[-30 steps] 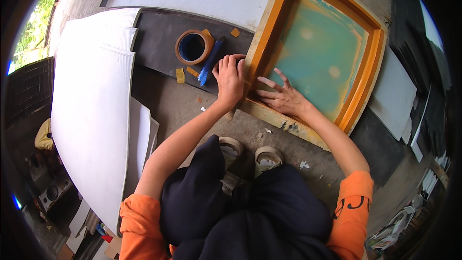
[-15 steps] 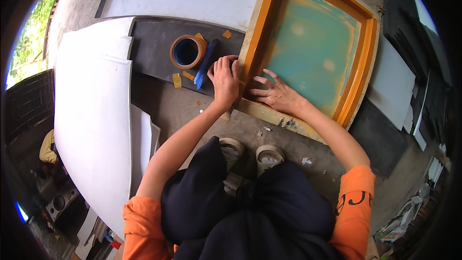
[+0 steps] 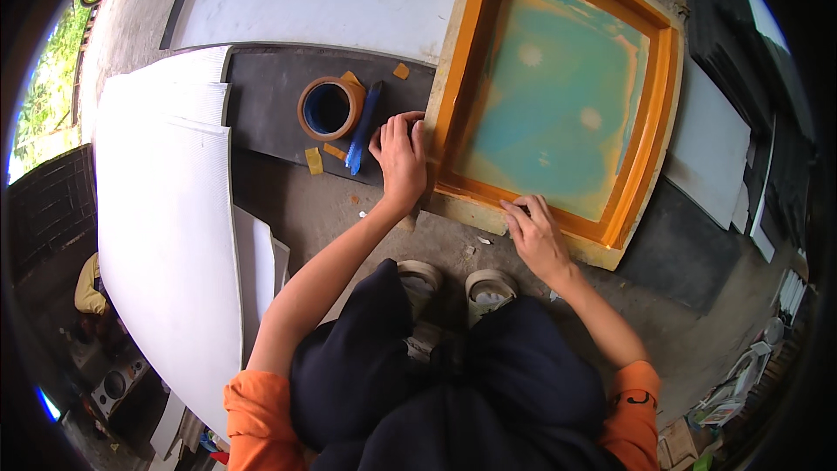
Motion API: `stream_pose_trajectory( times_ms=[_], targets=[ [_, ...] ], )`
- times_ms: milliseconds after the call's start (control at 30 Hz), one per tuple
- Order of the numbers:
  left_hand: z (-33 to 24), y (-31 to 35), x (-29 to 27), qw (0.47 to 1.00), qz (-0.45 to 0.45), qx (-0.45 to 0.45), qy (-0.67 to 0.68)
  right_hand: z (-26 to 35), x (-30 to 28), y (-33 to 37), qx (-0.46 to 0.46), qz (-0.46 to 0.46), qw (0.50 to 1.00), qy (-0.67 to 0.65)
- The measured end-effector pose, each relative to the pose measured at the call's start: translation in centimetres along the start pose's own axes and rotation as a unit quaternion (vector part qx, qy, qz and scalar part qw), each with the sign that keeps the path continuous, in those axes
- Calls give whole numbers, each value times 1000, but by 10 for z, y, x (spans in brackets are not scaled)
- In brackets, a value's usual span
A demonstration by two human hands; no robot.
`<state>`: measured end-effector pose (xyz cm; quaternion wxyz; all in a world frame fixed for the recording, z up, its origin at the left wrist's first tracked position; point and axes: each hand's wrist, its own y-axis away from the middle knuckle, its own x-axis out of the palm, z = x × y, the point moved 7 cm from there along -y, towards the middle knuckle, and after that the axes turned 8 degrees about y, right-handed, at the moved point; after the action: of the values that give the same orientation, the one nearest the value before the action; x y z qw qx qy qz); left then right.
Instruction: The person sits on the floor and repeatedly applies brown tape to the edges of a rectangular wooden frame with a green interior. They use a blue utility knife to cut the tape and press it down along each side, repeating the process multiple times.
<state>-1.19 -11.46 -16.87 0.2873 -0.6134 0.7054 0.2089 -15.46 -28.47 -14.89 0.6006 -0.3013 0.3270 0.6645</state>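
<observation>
A screen printing frame (image 3: 670, 113), with orange-brown inner sides and a teal mesh (image 3: 558, 105), lies in front of me, right of centre. My left hand (image 3: 401, 157) is closed beside its left edge; the fingertips curl out of sight, so what they hold is hidden. My right hand (image 3: 534, 231) is closed over the frame's near rim, fingers bent onto the edge. Left of my left hand, a brown-rimmed tape roll (image 3: 330, 108) with a dark blue inside stands on a dark board (image 3: 261, 96). A crumpled blue strip (image 3: 364, 126) lies beside the roll.
Small yellow-brown pieces (image 3: 314, 160) lie near the roll. A large white corrugated sheet (image 3: 166, 218) fills the left, and another white sheet (image 3: 323, 0) lies beyond. Dark and pale sheets (image 3: 711, 135) lie at right. A person's yellow sleeve (image 3: 90, 286) shows far left.
My right hand has moved from inside the frame, over the mesh, to its near rim, and its spread fingers have curled. My left hand stays beside the left edge.
</observation>
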Motion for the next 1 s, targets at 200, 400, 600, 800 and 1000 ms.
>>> stream_pose_trajectory(
  times_ms=[200, 400, 600, 800, 1000],
  targets=[
    [1, -1, 1, 1000, 5, -1, 0, 30, 29, -32, -18, -20, 1000, -8],
    [-1, -1, 0, 1000, -1, 3, 2, 51, 45, -54, -41, -27, 998, -29],
    [-2, 1, 0, 1000, -11, 4, 2, 57, 52, -58, -50, -35, 998, -13],
    [0, 0, 0, 1000, -16, 13, -13, 51, 52, -60, -48, -36, 998, 15],
    [0, 0, 2, 1000, -13, 24, -10, 15, 35, -35, -7, -65, 994, 86]
  ],
)
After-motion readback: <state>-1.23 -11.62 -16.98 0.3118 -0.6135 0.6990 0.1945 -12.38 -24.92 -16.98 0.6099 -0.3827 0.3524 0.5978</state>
